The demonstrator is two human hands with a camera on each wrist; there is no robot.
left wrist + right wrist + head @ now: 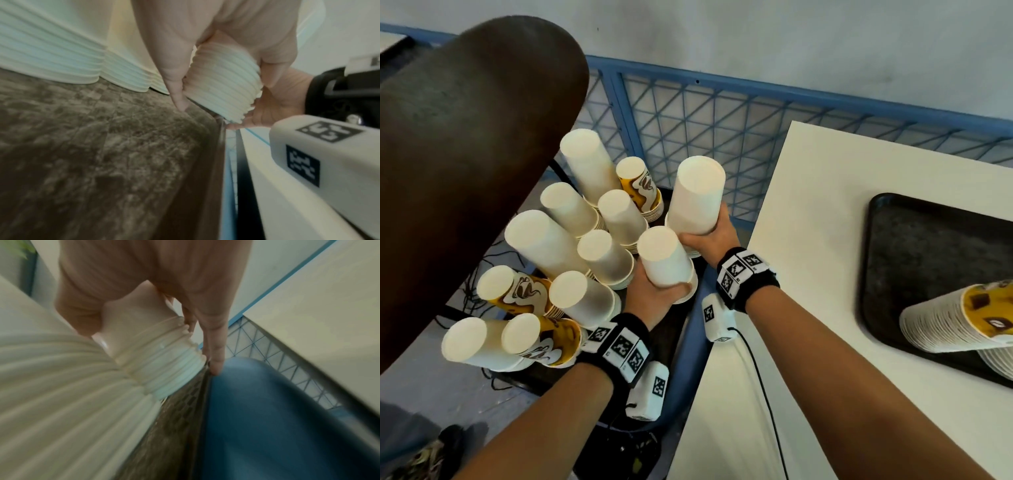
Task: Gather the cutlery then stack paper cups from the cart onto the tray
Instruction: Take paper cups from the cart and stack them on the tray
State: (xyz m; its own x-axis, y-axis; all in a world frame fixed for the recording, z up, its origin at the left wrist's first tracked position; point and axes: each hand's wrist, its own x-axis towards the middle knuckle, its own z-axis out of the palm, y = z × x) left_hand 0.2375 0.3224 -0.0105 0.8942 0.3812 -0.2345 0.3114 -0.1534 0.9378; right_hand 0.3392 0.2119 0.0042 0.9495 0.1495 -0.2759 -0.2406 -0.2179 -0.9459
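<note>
Below, left hand (pixel 654 291) grips one white cup stack (pixel 666 257); right hand (pixel 709 236) grips another (pixel 697 195); tray (pixel 887 260) lies far right on table (pixel 808 205).

Yellow-printed cup stack (pixel 969 318) on tray (pixel 887 260), both cut off at right edge.

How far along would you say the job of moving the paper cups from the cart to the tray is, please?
Partly done: stacks of yellow-printed and white paper cups already lie on the dark rectangular tray. In hand: the left hand and the right hand each grip a white paper cup stack on the cart. Left: about ten more upside-down cup stacks there. No cutlery is visible.
</note>
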